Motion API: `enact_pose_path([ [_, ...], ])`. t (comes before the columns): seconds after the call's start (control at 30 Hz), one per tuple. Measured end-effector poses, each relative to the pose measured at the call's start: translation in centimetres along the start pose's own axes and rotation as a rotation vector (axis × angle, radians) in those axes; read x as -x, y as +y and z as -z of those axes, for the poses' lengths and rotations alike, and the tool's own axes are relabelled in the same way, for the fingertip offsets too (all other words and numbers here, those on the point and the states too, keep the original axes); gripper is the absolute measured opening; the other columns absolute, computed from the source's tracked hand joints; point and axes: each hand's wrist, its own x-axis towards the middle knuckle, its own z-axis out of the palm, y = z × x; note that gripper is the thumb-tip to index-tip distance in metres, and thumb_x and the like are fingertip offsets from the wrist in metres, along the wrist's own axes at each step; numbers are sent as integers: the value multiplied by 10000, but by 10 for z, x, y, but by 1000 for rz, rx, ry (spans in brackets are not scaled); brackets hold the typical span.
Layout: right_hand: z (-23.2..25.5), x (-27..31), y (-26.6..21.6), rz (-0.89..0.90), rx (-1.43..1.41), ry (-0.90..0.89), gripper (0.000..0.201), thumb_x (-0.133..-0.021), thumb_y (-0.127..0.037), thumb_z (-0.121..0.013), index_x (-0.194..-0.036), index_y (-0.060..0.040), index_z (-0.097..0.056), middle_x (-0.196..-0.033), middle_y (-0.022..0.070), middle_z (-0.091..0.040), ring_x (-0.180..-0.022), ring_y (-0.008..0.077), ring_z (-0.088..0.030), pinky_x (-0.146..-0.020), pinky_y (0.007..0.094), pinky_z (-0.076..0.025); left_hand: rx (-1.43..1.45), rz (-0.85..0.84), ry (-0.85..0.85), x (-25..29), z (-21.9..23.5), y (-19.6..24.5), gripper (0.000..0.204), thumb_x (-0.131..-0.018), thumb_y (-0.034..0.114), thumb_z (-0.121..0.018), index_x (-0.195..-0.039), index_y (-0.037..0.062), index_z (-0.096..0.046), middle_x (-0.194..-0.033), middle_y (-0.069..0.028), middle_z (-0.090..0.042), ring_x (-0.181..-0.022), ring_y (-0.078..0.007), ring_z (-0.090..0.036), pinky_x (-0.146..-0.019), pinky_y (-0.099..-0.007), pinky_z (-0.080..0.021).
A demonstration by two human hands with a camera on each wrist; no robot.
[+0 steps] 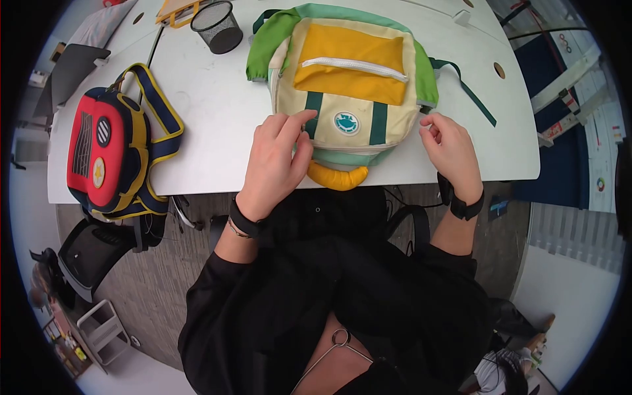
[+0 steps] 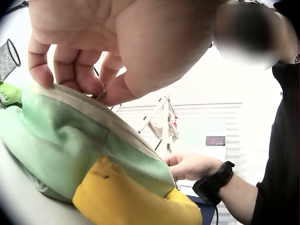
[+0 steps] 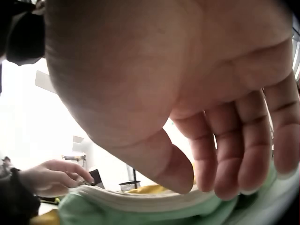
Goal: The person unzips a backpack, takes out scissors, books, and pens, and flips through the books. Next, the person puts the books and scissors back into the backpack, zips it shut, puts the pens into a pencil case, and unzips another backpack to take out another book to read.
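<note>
A cream, green and yellow backpack (image 1: 355, 85) lies front up on the white table, its yellow padded handle (image 1: 337, 176) toward the person. My left hand (image 1: 276, 155) is at the bag's lower left; its thumb and fingertips pinch a small zipper pull (image 2: 100, 96) on the zipper (image 2: 79, 97), largely hidden by the fingers. The right hand (image 1: 453, 146) hovers by the bag's lower right corner. In the right wrist view its fingers (image 3: 227, 173) hang loosely bent over the cream zipper edge, holding nothing.
A red and navy backpack (image 1: 99, 151) stands at the table's left end. Behind, a black mesh cup (image 1: 217, 29) stands near the large bag's upper left. A dark green strap (image 1: 471, 95) trails off its right side. A black chair (image 1: 99, 253) is below the table's left edge.
</note>
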Motion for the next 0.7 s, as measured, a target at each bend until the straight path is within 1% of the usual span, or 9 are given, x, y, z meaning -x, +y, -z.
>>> enact_pose_path([
  [0.07,-3,-2,13,-122,79,-8,168,-850,-164,-601,-904,-5,-600,-777,158,-631,-709,333,-615,-625,398,-474,-25,14,-79,2,0,-3,254,-771,1,-605,-1017,61,-628,-824,-76,-541,-802,-262,-544,-749,-363,-422],
  [0.17,-13,-10,18,-136,60,65,214,-854,-194,-602,-954,-6,-610,-747,173,-636,-702,365,-621,-615,423,-474,-94,-35,-74,0,0,-1,169,-769,16,-606,-930,65,-624,-812,-66,-543,-805,-257,-548,-736,-362,-412],
  [0.27,-18,-20,21,-153,25,69,214,-854,-190,-598,-962,-9,-629,-713,184,-632,-681,385,-621,-601,431,-476,-127,-43,-53,0,2,2,105,-764,41,-623,-861,76,-611,-804,-61,-545,-806,-257,-549,-724,-368,-403],
  [0.37,-26,-20,25,-84,-35,141,208,-853,-191,-594,-941,-12,-652,-711,192,-635,-674,389,-624,-593,417,-479,-125,-46,-31,3,2,4,98,-770,43,-641,-860,77,-622,-795,-60,-560,-794,-271,-551,-724,-375,-413],
  [0.4,-24,-20,26,-97,0,123,197,-854,-186,-589,-898,-8,-661,-716,194,-639,-656,370,-631,-586,389,-480,-137,-35,-28,5,0,4,101,-765,61,-658,-857,79,-618,-803,-64,-558,-806,-274,-551,-729,-378,-415],
  [0.47,-28,-21,29,-124,-14,158,192,-862,-180,-589,-901,-4,-656,-694,179,-630,-606,299,-631,-566,362,-465,-176,-61,-11,8,1,6,110,-759,79,-671,-847,82,-606,-841,-79,-538,-834,-280,-542,-721,-384,-413],
  [0.57,-31,-24,36,-140,-8,175,223,-897,-202,-576,-905,11,-640,-637,132,-600,-555,202,-554,-561,325,-435,-142,-136,44,11,-4,12,137,-736,81,-671,-836,79,-578,-821,-73,-516,-813,-267,-532,-714,-372,-405],
  [0.6,-32,-26,34,-114,-21,158,223,-897,-202,-576,-905,11,-640,-637,132,-600,-555,202,-554,-561,325,-435,-141,-145,18,13,-6,15,146,-735,86,-669,-845,72,-573,-837,-77,-511,-826,-265,-523,-712,-372,-401],
  [0.7,-25,-25,26,-217,-41,132,283,-940,-240,-544,-943,31,-625,-603,78,-567,-567,119,-517,-560,287,-404,-120,-201,-17,16,-14,28,183,-731,107,-682,-873,77,-569,-856,-70,-501,-841,-249,-510,-720,-363,-393],
])
